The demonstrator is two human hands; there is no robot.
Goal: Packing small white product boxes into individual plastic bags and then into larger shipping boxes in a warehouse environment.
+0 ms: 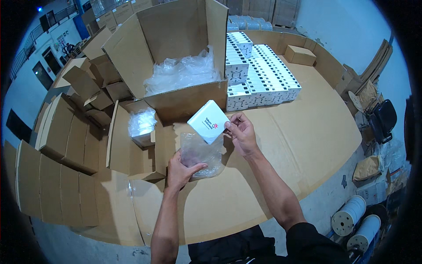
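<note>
My right hand (242, 134) pinches the right corner of a flat white square case (205, 119) with rounded corners and a small red mark. The case is tilted above the cardboard-covered table. Just below it, my left hand (180, 172) grips the lower left side of a clear bubble-wrap bag (203, 154), its thumb lying across the front. The case's lower corner is close to the bag's upper edge; whether they touch I cannot tell. Left of the bag stands an open small carton (118, 143) with a stack of bubble-wrapped items (142, 123) inside.
A large open carton (189, 99) full of clear plastic bags (182, 72) stands behind my hands. To its right, white printed boxes (268, 79) are stacked in rows. Empty cartons (55, 185) crowd the left side. Cable reels (348, 215) and a black chair (382, 116) are at right.
</note>
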